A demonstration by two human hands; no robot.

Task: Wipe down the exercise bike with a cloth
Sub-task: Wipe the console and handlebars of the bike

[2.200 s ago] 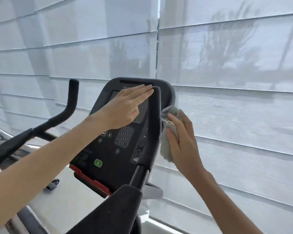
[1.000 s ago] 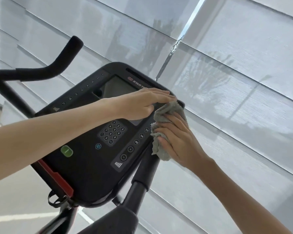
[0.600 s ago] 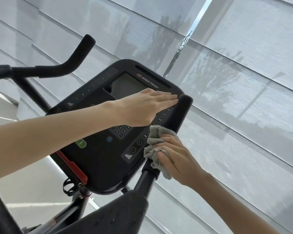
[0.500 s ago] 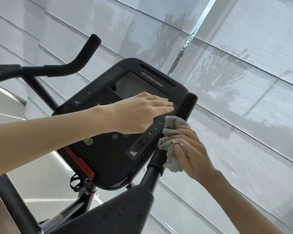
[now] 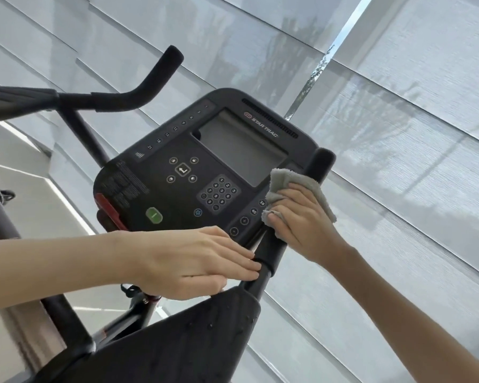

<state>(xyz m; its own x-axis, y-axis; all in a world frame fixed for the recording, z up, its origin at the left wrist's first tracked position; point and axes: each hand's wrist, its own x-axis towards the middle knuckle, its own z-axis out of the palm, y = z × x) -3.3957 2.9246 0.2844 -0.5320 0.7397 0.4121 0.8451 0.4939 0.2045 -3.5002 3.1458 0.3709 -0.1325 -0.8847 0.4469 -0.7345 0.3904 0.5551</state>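
Observation:
The exercise bike's black console [image 5: 205,167], with a grey screen, keypad and green button, fills the middle of the view. A black upright handlebar grip [image 5: 314,168] rises along the console's right edge. My right hand [image 5: 302,219] grips a grey cloth [image 5: 291,182] wrapped around this grip. My left hand [image 5: 197,262] lies flat with straight fingers across the console's lower edge, fingertips touching the grip's lower end. The left handlebar [image 5: 150,78] curves upward at the upper left.
Pale roller blinds [image 5: 398,134] cover the window right behind the bike. A black padded part [image 5: 191,341] of the bike sits low in front of me. Light floor [image 5: 25,203] shows at the left, below the handlebar.
My left hand slid from the console's screen area down to its lower edge. My right hand with the cloth stays wrapped around the right grip, working along it. The view shifted slightly.

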